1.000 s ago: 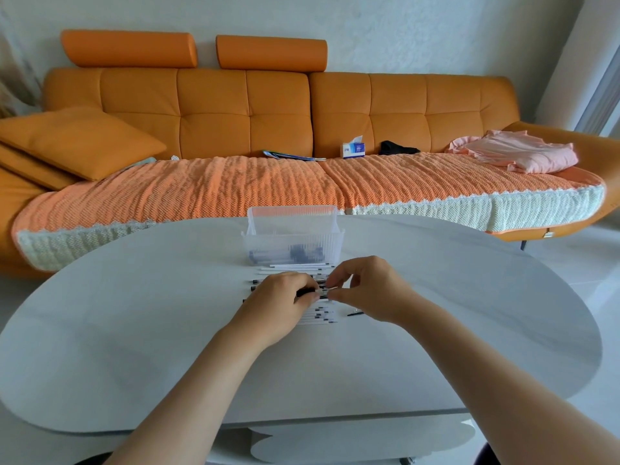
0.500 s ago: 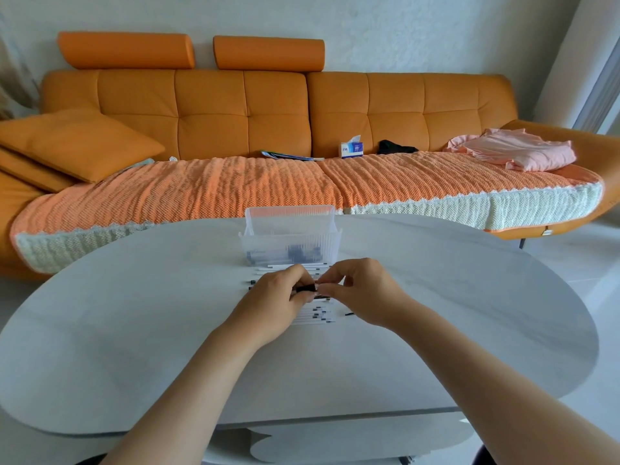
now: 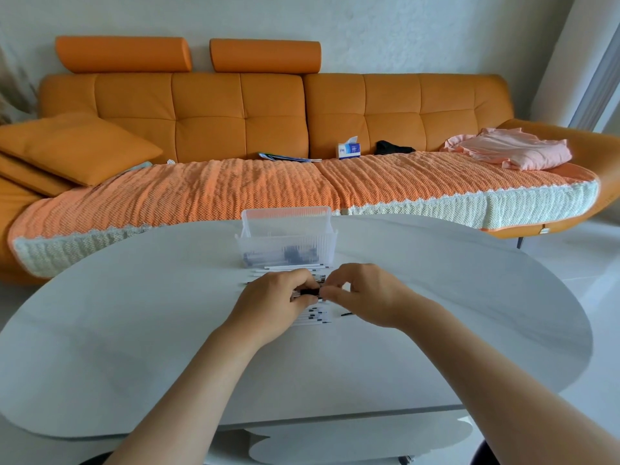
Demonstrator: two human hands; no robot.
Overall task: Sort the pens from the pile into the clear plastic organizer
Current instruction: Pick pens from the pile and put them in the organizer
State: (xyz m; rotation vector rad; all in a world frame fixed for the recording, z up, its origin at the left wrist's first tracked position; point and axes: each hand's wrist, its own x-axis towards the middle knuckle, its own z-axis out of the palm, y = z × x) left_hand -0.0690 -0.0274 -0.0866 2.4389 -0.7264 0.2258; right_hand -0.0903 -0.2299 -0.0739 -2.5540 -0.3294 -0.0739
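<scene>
A pile of white pens (image 3: pixel 312 317) with black tips lies in rows on the white table (image 3: pixel 167 330), partly hidden under my hands. My left hand (image 3: pixel 273 305) and my right hand (image 3: pixel 367 295) meet over the pile, both pinching one pen whose black end (image 3: pixel 309 292) shows between the fingertips. Just behind them stands the clear plastic organizer (image 3: pixel 287 238), with several dark-tipped pens lying inside at its bottom. A few more pens (image 3: pixel 295 266) lie against its front wall.
An orange sofa (image 3: pixel 275 112) with a knitted throw runs behind the table. On it lie a tissue box (image 3: pixel 349 150), a pink garment (image 3: pixel 510 152), a cushion (image 3: pixel 73 147) and papers. A small black piece (image 3: pixel 347 314) lies right of the pile.
Both hands have lifted slightly and drawn closer together over the pile, still pinching the same pen. The organizer and pile have not moved.
</scene>
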